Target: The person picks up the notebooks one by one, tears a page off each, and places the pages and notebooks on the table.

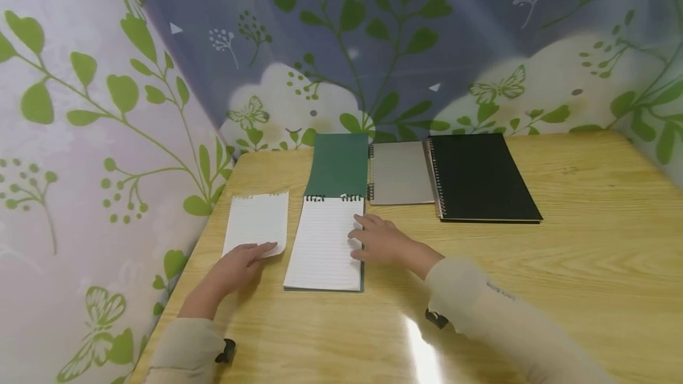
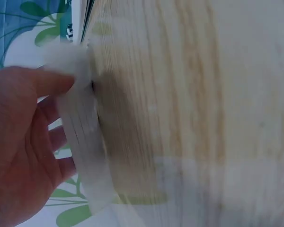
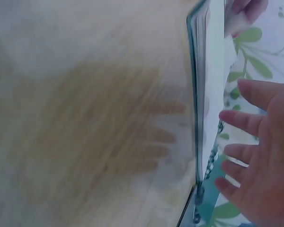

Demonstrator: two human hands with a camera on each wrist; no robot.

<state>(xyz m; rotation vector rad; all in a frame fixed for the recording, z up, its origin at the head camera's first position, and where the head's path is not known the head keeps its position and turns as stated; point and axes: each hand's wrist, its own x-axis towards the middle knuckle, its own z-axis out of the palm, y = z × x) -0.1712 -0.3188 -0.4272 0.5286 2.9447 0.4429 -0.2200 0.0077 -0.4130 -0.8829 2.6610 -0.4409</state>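
A spiral notepad (image 1: pixel 326 248) lies on the table with its green cover (image 1: pixel 338 165) folded back and a white lined page showing. Left of it is a loose sheet of paper (image 1: pixel 258 218) with a ragged torn top edge. My left hand (image 1: pixel 240 268) pinches the sheet's near edge, thumb on top and fingers beneath, as the left wrist view shows with the sheet (image 2: pixel 83 127) slightly blurred. Above the notepad's right edge hovers my right hand (image 1: pixel 385 242), fingers spread and holding nothing. In the right wrist view those fingers (image 3: pixel 241 153) stand apart from the page.
A grey-covered spiral notebook (image 1: pixel 401 173) lies right of the green cover, and a larger black spiral notebook (image 1: pixel 480 176) lies beside it. Patterned wall covering (image 1: pixel 331 46) rises behind the wooden table (image 1: pixel 592 242) and along its left side.
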